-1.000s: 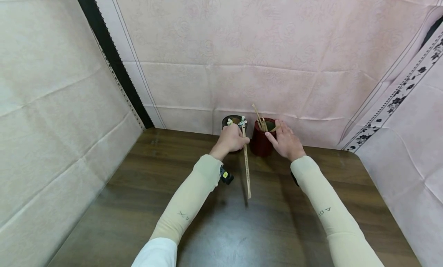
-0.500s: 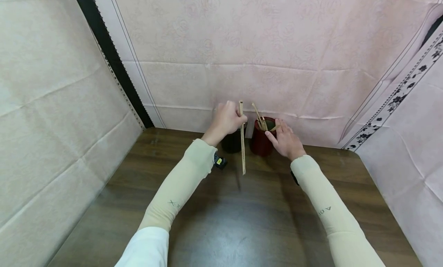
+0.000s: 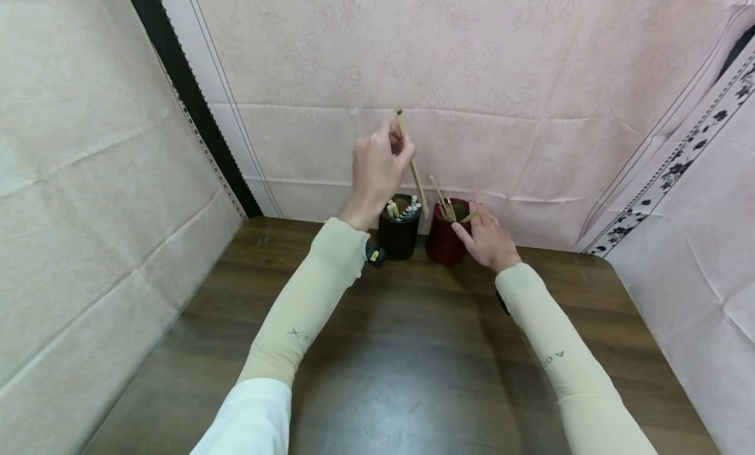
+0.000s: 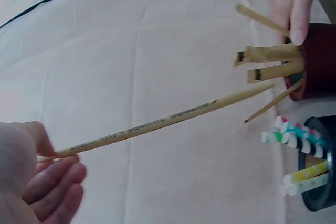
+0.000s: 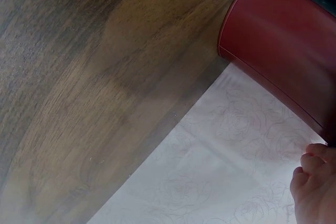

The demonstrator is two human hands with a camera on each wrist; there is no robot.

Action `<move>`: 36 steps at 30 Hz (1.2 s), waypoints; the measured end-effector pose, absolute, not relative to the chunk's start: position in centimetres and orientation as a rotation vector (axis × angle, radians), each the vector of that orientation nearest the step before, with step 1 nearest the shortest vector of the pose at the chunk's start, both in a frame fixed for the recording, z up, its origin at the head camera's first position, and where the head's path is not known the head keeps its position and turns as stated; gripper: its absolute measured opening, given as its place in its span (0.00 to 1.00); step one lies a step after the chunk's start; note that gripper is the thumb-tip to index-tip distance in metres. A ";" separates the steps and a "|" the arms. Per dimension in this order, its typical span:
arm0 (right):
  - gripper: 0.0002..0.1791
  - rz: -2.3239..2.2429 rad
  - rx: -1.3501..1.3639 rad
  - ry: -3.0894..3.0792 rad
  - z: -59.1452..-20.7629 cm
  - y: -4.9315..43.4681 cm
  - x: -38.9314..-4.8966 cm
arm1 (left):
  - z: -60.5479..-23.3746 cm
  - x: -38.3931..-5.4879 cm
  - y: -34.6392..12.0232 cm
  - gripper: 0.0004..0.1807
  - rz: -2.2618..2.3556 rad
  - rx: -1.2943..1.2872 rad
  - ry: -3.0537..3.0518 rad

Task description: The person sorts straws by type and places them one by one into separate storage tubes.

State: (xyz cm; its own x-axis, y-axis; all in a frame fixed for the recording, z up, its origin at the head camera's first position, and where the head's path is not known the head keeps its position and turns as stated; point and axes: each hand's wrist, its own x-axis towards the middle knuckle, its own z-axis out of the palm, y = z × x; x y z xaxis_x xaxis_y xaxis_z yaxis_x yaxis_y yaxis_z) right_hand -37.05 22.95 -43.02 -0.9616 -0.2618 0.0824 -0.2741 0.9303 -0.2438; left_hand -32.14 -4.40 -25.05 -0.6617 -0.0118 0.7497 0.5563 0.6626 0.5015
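Observation:
My left hand (image 3: 377,163) pinches a slim tan stick (image 4: 157,124) with dark print along its length; it looks paper-wrapped. The stick slants in the air, its lower end near the rims of two cups. A black cup (image 3: 398,240) holds several patterned paper straws (image 4: 302,139). Beside it on the right, a dark red cup (image 3: 445,246) contains several similar tan sticks (image 4: 273,54). My right hand (image 3: 488,242) holds the red cup at its rim on the right side, thumb at the front; in the right wrist view its curled fingertips show next to the cup.
Both cups stand at the back of a brown wooden table (image 3: 389,376), close to a pale patterned cloth (image 3: 472,68) hanging behind. More cloth hangs along the left and right sides.
My left hand has lifted the tan stick up from the black cup, and the stick has tilted so its lower end points toward the red cup. My right hand has stayed in place.

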 end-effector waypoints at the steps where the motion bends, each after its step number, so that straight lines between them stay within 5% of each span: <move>1: 0.54 0.396 0.421 -3.037 -43.0 23.0 -37.0 | -24.8 -32.2 -4.4 0.07 -0.961 -0.424 -2.088; 12: 0.54 0.400 0.415 -3.024 -43.0 23.1 -37.1 | -24.2 -33.1 -2.5 0.11 -0.926 -0.501 -2.008; 29: 0.56 0.406 0.394 -3.050 -43.0 23.0 -37.2 | -29.1 -35.3 1.0 0.11 -0.907 -0.544 -2.185; 36: 0.57 0.392 0.392 -3.071 -42.8 22.9 -37.3 | -29.9 -35.0 1.0 0.53 -0.843 -0.641 -2.742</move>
State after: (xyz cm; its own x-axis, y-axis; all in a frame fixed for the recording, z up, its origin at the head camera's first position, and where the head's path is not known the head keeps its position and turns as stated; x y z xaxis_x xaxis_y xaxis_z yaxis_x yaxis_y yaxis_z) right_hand -37.26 22.95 -42.85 -0.9683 -0.2444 0.0518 -0.2495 0.9370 -0.2446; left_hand -34.98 1.03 -29.90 -0.8854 0.3454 0.3111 0.4605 0.7428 0.4859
